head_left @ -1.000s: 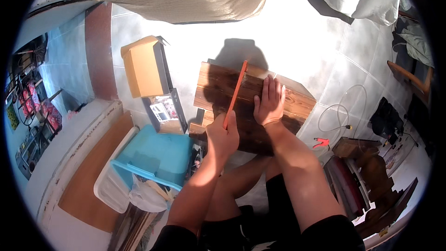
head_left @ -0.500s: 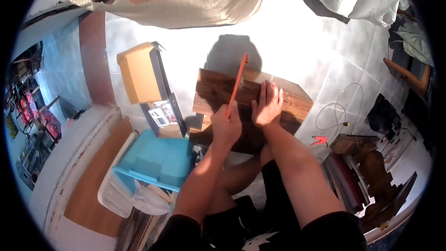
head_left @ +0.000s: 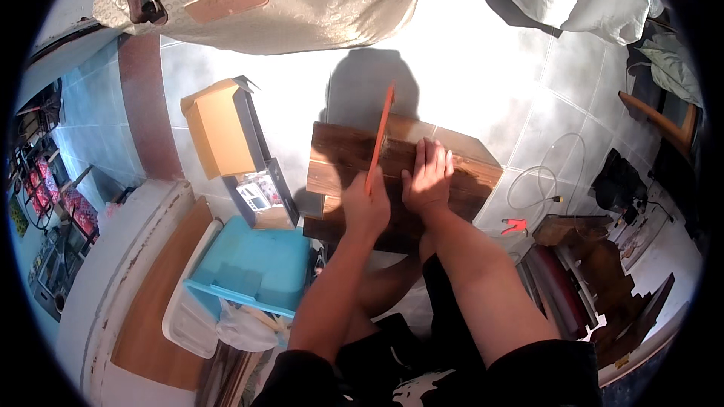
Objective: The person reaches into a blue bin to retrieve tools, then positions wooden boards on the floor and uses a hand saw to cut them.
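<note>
My left hand (head_left: 366,207) is closed round the handle of an orange hacksaw (head_left: 381,134), seen nearly edge-on from above. The saw points away from me across a brown wooden board (head_left: 339,143), its tip past the far edge. A small pale patch like sawdust lies beside the frame. My right hand (head_left: 428,179) rests flat on the board just right of the saw, fingers stretched out and holding nothing. More dark wood (head_left: 320,229) shows nearer me, partly hidden by my left arm. The blade's contact with the wood is hidden.
An open cardboard box (head_left: 215,124) and a blue plastic bin (head_left: 253,256) stand at left. A red clamp (head_left: 514,225) and a pale cable (head_left: 513,192) lie on the right. Wood pieces (head_left: 558,286) are stacked nearby. A large beige bag (head_left: 324,7) fills the far side.
The saw has slid slightly forward, away from me, across the board. My right hand stays on the wood. The whole view has shifted a little.
</note>
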A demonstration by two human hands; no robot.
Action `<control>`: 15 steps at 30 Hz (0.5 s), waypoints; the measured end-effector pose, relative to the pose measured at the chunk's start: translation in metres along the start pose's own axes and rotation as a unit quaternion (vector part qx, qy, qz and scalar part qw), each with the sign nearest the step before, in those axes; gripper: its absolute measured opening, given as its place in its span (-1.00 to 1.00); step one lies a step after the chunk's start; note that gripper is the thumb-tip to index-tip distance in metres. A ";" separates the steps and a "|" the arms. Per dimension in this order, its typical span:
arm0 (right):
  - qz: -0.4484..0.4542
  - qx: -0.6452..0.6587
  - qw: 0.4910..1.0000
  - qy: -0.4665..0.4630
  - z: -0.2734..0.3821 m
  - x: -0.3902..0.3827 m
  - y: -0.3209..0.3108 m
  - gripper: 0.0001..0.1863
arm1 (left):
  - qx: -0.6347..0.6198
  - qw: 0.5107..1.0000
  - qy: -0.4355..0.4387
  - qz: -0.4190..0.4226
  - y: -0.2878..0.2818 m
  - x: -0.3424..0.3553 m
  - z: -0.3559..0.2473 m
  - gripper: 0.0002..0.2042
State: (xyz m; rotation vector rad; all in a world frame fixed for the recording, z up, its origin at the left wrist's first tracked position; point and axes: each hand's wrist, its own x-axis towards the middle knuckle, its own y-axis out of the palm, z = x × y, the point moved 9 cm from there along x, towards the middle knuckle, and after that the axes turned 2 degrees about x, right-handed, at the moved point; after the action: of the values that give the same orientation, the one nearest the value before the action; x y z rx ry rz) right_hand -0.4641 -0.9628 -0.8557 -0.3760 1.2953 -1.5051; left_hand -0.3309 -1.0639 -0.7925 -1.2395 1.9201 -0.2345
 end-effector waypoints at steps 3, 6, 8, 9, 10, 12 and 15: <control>0.007 -0.017 1.000 -0.003 0.000 -0.005 -0.004 -0.13 | 0.012 0.999 -0.049 0.011 -0.029 -0.054 0.007 -0.65; 0.009 -0.004 1.000 -0.006 0.000 -0.003 -0.004 -0.13 | -0.004 0.998 -0.054 0.016 -0.040 -0.056 0.018 -0.67; 0.005 -0.008 1.000 -0.007 0.001 -0.001 -0.003 -0.14 | 0.004 0.998 -0.051 0.021 -0.042 -0.052 0.018 -0.67; 0.004 -0.016 1.000 -0.007 0.001 0.000 -0.005 -0.14 | 0.017 0.998 -0.053 0.023 -0.041 -0.052 0.011 -0.67; 0.004 -0.024 1.000 -0.007 0.002 -0.002 -0.005 -0.15 | 0.028 0.998 -0.055 0.026 -0.039 -0.055 0.007 -0.66; -0.007 -0.025 1.000 -0.008 0.001 -0.001 -0.007 -0.16 | 0.015 1.000 -0.016 -0.005 -0.028 -0.046 0.002 -0.67; -0.009 -0.029 0.999 -0.010 0.000 -0.003 -0.006 -0.17 | 0.019 1.000 -0.006 -0.007 -0.006 -0.005 -0.002 -0.68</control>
State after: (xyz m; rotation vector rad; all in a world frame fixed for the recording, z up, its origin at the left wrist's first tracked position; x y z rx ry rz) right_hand -0.4663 -0.9616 -0.8495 -0.4400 1.3262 -1.4773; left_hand -0.3274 -1.0630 -0.7850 -1.2279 1.8880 -0.2685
